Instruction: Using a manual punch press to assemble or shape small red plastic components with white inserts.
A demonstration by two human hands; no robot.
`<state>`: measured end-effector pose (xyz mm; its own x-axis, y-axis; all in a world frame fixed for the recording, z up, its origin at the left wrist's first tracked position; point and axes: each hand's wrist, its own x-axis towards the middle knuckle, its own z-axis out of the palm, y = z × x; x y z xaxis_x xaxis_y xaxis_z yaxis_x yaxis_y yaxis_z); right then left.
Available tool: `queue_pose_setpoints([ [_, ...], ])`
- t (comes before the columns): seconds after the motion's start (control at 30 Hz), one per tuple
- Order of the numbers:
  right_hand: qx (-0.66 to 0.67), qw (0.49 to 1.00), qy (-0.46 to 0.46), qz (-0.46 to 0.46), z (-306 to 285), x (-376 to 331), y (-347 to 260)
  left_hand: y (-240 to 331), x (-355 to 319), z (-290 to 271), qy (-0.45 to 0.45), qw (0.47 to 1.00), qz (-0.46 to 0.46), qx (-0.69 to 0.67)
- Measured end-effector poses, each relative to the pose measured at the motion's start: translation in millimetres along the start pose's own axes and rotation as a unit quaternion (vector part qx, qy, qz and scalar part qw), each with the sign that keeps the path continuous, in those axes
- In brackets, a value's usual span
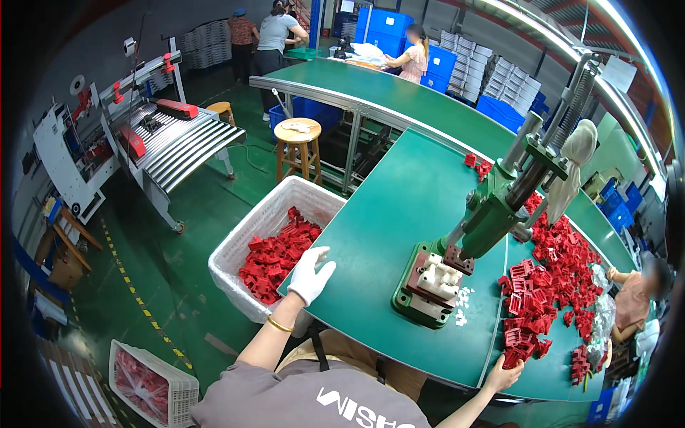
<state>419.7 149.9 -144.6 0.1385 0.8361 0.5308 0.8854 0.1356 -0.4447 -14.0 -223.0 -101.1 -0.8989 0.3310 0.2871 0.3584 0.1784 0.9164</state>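
Observation:
My left hand (312, 276), in a white glove, is open with thumb and fingers apart. It hovers at the table's left edge, beside a white crate (232, 260) holding a heap of red plastic parts (275, 260). My bare right hand (504, 375) is at the near end of a long pile of red plastic parts (546, 285), its fingers curled round one part. Between my hands stands a green hand-lever press (492, 214), with a white block fixture (437, 277) on its base. Small white pieces (462, 303) lie beside the base.
The green table (357, 271) meets a curved green bench (428, 107) behind. A wooden stool (298, 135) and a roller machine (178, 135) stand left. Another crate (184, 399) sits on the floor. A co-worker (631, 296) is at the right; several others are further back.

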Motion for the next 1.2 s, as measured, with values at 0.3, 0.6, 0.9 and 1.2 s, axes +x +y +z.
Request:
queue_pose_setpoints([
  [0.3,-0.026,0.999,-0.017,-0.010,4,8,-3,3,-8,7,-0.053,0.998,-0.026,-0.002],
  [0.6,0.252,0.966,-0.010,0.060,-17,-13,-16,27,-7,15,-0.063,0.998,-0.003,-0.009],
  [0.9,0.521,0.802,-0.275,-0.100,-74,-78,-147,109,-48,75,-0.393,0.913,0.059,-0.090],
  [1.2,0.465,0.785,-0.330,-0.242,-90,-119,-206,114,-79,114,-0.430,0.888,-0.036,-0.158],
])
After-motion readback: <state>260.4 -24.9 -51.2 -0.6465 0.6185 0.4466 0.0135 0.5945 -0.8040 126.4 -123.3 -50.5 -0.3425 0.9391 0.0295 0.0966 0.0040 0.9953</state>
